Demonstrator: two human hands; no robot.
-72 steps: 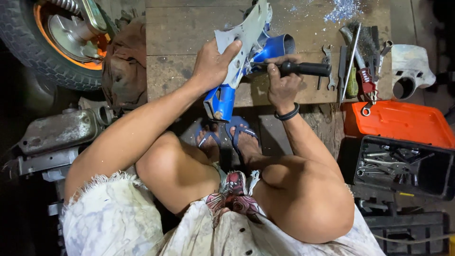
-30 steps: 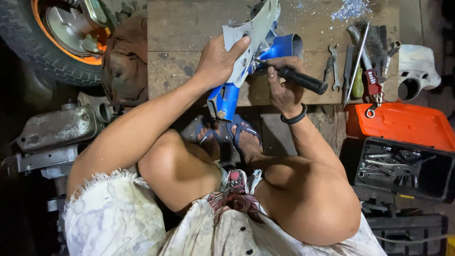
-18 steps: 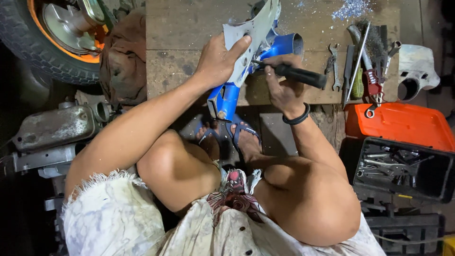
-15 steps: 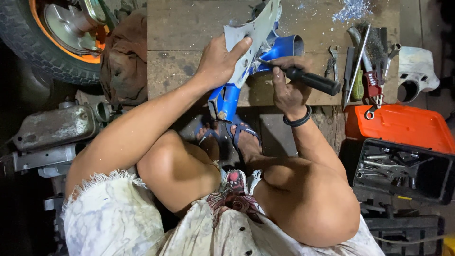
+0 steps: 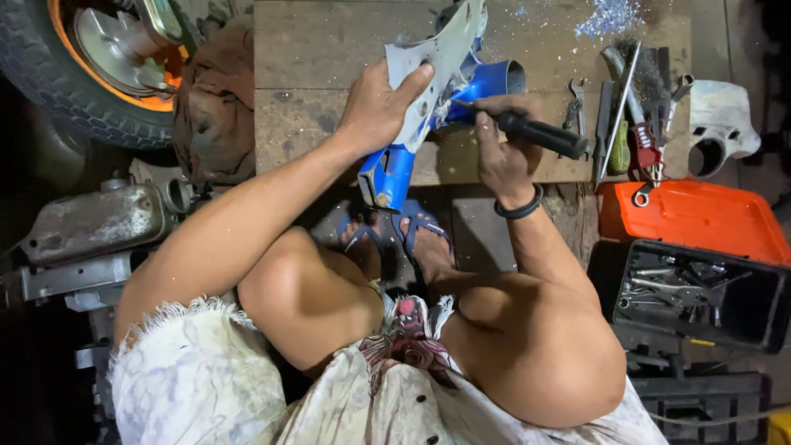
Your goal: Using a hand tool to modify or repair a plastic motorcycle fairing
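On the wooden bench (image 5: 313,74), a blue metal part (image 5: 395,165) is held and worked with a black-handled tool (image 5: 535,133).

At far left sits a tyred wheel (image 5: 91,74). The left hand (image 5: 379,103) clamps the part's grey plate, thumb over its edge, tilted against the bench; the right hand (image 5: 503,152) is closed round the tool, tip at the part. Metal filings (image 5: 610,16) suggest work well begun; grey paint remains. Spanners (image 5: 626,115) and an orange toolbox (image 5: 684,218) lie right.
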